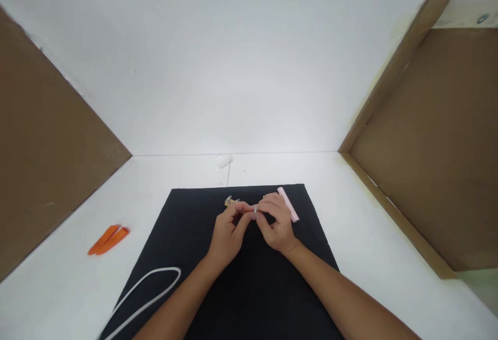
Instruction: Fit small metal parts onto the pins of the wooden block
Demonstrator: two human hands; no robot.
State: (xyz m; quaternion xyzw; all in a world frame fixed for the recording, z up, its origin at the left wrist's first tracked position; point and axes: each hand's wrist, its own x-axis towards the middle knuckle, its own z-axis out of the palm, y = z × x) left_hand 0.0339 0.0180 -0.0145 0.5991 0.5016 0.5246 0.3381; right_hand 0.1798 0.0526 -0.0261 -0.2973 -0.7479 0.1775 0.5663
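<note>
- Two bare hands meet at one grip: the left hand (227, 233) and the right hand (279, 226) both pinch a small pale piece (255, 212) with thumb and fingertips.
- One thing sits in that grip, between the two sets of fingertips; it is too small and too covered to identify.
- Beneath the grip spreads a black mat (257, 288), laid on a white table (385, 257).
- Just beyond the left fingers lies a small tan and silver item (229, 202), partly hidden by them.
- Right of the grip, near the right hand's knuckles, a pale pink strip (288, 205) lies slanted on the mat.
- Nearer the body and left of the grip, a white cord (165, 269) makes a loop.
- Well left of the grip, off the mat, lie orange pieces (108, 240), side by side.
</note>
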